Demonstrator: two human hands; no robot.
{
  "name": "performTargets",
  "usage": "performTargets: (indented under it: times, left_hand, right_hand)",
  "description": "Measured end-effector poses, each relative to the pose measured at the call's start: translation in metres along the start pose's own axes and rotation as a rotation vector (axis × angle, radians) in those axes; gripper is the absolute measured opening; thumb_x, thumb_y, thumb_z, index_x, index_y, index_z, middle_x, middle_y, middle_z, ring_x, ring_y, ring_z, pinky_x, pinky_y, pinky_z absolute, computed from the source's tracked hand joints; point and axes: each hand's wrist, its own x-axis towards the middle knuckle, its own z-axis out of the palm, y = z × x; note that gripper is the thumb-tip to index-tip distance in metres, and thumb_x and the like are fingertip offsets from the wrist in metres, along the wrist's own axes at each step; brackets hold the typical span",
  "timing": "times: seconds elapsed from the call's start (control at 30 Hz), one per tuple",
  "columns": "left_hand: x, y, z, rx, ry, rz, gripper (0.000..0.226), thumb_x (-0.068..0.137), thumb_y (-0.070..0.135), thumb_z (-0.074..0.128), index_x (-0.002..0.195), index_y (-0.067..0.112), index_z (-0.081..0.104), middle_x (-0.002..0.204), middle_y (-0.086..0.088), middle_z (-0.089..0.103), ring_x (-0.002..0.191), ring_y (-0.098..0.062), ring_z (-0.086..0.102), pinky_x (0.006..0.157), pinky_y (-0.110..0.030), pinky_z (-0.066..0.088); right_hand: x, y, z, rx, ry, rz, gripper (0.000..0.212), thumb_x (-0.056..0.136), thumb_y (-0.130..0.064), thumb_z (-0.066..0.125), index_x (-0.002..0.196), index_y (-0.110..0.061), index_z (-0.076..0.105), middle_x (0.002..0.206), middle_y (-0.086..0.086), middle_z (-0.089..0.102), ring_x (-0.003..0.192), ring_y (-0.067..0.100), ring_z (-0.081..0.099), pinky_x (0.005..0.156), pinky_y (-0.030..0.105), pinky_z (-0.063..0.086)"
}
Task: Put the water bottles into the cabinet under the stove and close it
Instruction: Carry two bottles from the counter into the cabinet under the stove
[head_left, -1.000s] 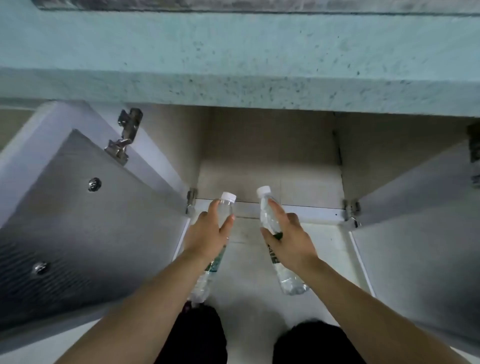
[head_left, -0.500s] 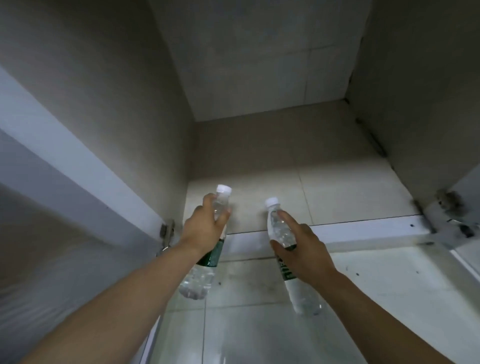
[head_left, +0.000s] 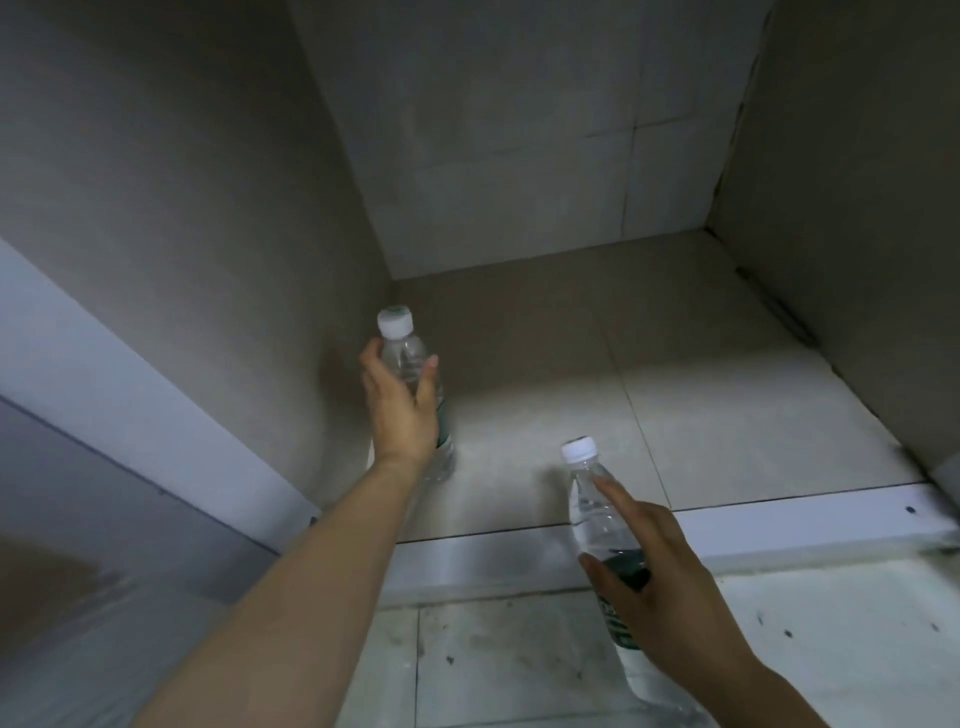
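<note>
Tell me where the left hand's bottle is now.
The bottle is left of centre in the head view, gripped by the left hand inside the cabinet beside its left wall, farther in than the other bottle.

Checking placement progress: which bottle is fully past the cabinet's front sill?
The bottle in the left hand, over the cabinet floor by the left wall. The right hand holds the other bottle across the white sill, base outside.

Dim, soft, wide-angle edge distortion
</note>
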Motion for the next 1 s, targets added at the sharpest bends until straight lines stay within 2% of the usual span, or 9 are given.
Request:
performTargets:
  times: [0.1, 0.27, 0.37, 0.47, 0.53, 0.63, 0.77, 0.9, 1.0]
  left_hand:
    - [-0.014, -0.014, 0.003, -0.077, 0.022, -0.085, 0.066, 0.088, 0.016, 0.059, 0.139, 0.005, 0.018, 0.139, -0.018, 0.031, 0.122, -0.026, 0.041, 0.093, -0.019, 0.031]
    - [-0.025, -0.025, -0.013, 0.053, -0.079, -0.024, 0.084, 0.082, 0.012, 0.067, 0.144, 0.009, 0.011, 0.145, -0.017, 0.021, 0.117, -0.012, 0.032, 0.097, -0.02, 0.025]
    - [-0.043, -0.043, -0.025, 0.2, -0.149, -0.05, 0.094, 0.079, 0.015, 0.071, 0.147, 0.012, 0.006, 0.149, -0.019, 0.017, 0.13, -0.027, 0.033, 0.1, -0.03, 0.028]
    - [-0.079, -0.078, -0.032, 0.474, -0.342, -0.101, 0.09, 0.082, 0.04, 0.063, 0.147, 0.019, 0.004, 0.152, -0.015, 0.017, 0.138, -0.033, 0.023, 0.105, -0.046, 0.034]
    - [-0.102, -0.097, -0.034, 0.683, -0.537, -0.121, 0.078, 0.087, 0.049, 0.049, 0.148, 0.026, 0.006, 0.156, -0.008, 0.012, 0.143, -0.03, 0.013, 0.11, -0.047, 0.029]
    - [-0.114, -0.112, -0.036, 0.713, -0.697, -0.139, 0.064, 0.092, 0.049, 0.038, 0.147, 0.033, 0.009, 0.159, -0.001, 0.004, 0.146, -0.026, 0.003, 0.115, -0.05, 0.021]
    - [-0.111, -0.121, -0.029, 0.773, -0.67, -0.106, 0.06, 0.091, 0.057, 0.027, 0.146, 0.036, 0.015, 0.159, -0.003, 0.006, 0.145, -0.027, 0.003, 0.113, -0.053, 0.018]
    - [-0.124, -0.13, -0.026, 0.775, -0.572, -0.045, 0.086, 0.074, 0.075, -0.01, 0.144, 0.038, 0.022, 0.157, -0.006, 0.018, 0.144, -0.03, 0.013, 0.11, -0.057, 0.018]
    - [-0.125, -0.133, -0.026, 0.79, -0.563, -0.055, 0.073, 0.083, 0.07, 0.0, 0.14, 0.037, 0.033, 0.151, -0.008, 0.034, 0.139, -0.033, 0.029, 0.103, -0.06, 0.028]
  right_hand:
    - [0.003, 0.005, 0.01, 0.043, 0.008, 0.016, 0.06, 0.084, -0.036, 0.059, 0.133, -0.041, 0.026, 0.135, -0.005, 0.041, 0.081, -0.001, 0.056, 0.065, -0.003, 0.039]
    - [0.011, 0.0, 0.012, 0.039, 0.021, -0.036, 0.061, 0.086, -0.036, 0.056, 0.132, -0.052, 0.019, 0.138, -0.012, 0.036, 0.094, -0.002, 0.049, 0.068, -0.002, 0.039]
    - [0.031, -0.016, 0.009, 0.034, 0.03, -0.097, 0.067, 0.087, -0.03, 0.058, 0.133, -0.053, 0.016, 0.137, -0.013, 0.036, 0.097, -0.003, 0.047, 0.071, 0.0, 0.038]
    - [0.06, -0.034, 0.007, -0.004, 0.079, -0.184, 0.072, 0.084, -0.029, 0.063, 0.13, -0.056, 0.015, 0.128, -0.013, 0.041, 0.107, -0.001, 0.036, 0.093, 0.016, 0.037]
    - [0.082, -0.042, 0.009, 0.026, 0.076, -0.182, 0.078, 0.081, -0.029, 0.067, 0.13, -0.058, 0.014, 0.121, -0.015, 0.04, 0.114, 0.004, 0.032, 0.097, 0.027, 0.034]
    - [0.112, -0.052, 0.023, 0.088, 0.053, -0.197, 0.083, 0.078, -0.026, 0.071, 0.137, -0.05, 0.017, 0.132, -0.006, 0.046, 0.122, 0.016, 0.039, 0.099, 0.035, 0.041]
    - [0.135, -0.058, 0.051, 0.044, 0.042, -0.262, 0.084, 0.078, -0.021, 0.072, 0.142, -0.037, 0.021, 0.138, -0.003, 0.045, 0.124, 0.015, 0.035, 0.099, 0.028, 0.035]
    - [0.142, -0.053, 0.068, 0.087, 0.14, -0.249, 0.082, 0.079, -0.021, 0.071, 0.142, -0.033, 0.022, 0.137, -0.003, 0.044, 0.117, 0.002, 0.03, 0.096, 0.021, 0.03]
    - [0.14, -0.048, 0.074, 0.095, 0.188, -0.26, 0.081, 0.078, -0.022, 0.072, 0.143, -0.028, 0.023, 0.14, -0.001, 0.042, 0.118, 0.002, 0.028, 0.099, 0.023, 0.029]
